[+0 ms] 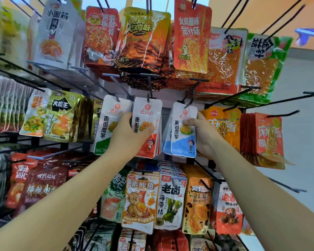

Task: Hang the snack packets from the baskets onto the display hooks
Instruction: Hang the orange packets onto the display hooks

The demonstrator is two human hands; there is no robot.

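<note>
My left hand [129, 134] grips a stack of white-and-red snack packets [147, 113] that hangs on a dark hook [150, 87] in the middle row of the rack. My right hand [203, 136] holds a stack of white-and-blue snack packets [184, 142], thumb across the front; this stack hangs tilted on the neighbouring hook [193, 93]. A white-and-green packet [107, 124] hangs just left of my left hand. No basket is in view.
Rows of orange, red and yellow packets fill the hooks above, below and to both sides. Bare hook ends stick out at the right [286, 100] and lower right [283, 185]. A pale wall lies to the right of the rack.
</note>
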